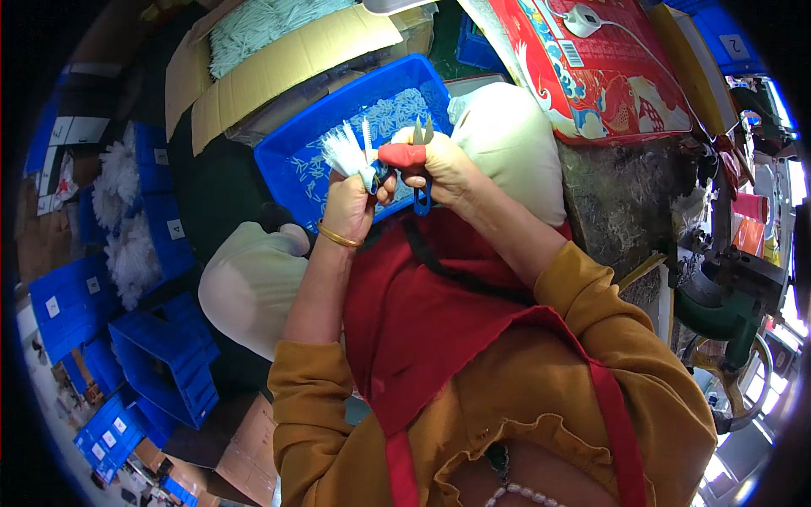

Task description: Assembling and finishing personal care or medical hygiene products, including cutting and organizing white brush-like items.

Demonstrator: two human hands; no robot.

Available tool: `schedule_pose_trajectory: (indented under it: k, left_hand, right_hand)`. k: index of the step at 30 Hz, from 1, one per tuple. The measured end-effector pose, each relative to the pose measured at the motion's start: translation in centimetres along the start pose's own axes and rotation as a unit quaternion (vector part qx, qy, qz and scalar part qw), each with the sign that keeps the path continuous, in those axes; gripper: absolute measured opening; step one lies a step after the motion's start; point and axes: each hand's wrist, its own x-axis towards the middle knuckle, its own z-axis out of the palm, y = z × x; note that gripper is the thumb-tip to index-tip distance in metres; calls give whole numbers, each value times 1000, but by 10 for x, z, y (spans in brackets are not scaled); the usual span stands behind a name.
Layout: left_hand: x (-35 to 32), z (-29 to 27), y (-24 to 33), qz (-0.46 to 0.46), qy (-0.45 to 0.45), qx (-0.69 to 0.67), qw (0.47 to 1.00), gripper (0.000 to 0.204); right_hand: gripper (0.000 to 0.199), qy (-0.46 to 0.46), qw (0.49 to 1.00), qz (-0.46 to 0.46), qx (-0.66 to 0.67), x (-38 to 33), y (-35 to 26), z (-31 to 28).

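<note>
My left hand [351, 203] is closed round a bundle of thin white plastic pieces [342, 154], which look like small brushes with bristly ends fanning upward. One piece [367, 135] stands apart from the bundle, beside my right thumb. Blue-handled snips [422, 199] are gripped in my right hand [450, 169], blades parted and pointing away from me. A red cover wraps the right thumb [402, 155], close to the left fingers. Both hands are above the near part of a blue bin [269, 169], where many small pale loop-shaped pieces [397, 111] lie. Fingers hide the lower ends of the bundle.
Beyond the bin stands an open carton [296, 63] full of white sticks [266, 34]. A red printed board [591, 76] with a white plug and cord lies on the right bench. Blue crates [160, 359] are stacked left. A green vise-like machine [726, 304] stands right.
</note>
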Motion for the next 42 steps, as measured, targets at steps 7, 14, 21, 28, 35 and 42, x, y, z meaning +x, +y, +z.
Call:
schedule_pose_trajectory:
  k: [7,14,21,28,35,42]
  left_hand:
    - [4,0,7,-40,27,102,994,11]
    - [1,2,4,53,29,74,995,14]
    - [-3,5,9,25,26,147,988,15]
    - [-1,2,9,47,70,69,994,7]
    - [-5,-3,13,-54,-101,-107,988,18]
    - [3,3,-7,-46,49,-178,982,15]
  right_hand:
    - [11,154,947,-151,-238,2,3,8]
    - [7,140,956,-104,-237,-8,-14,18]
    - [5,133,948,-179,-225,-6,-4,18]
    - [12,19,705,-407,-581,-11,6,20]
    - [9,31,989,-79,-123,-15,-16,12]
    - [21,60,970,-130,-198,-13,-9,17]
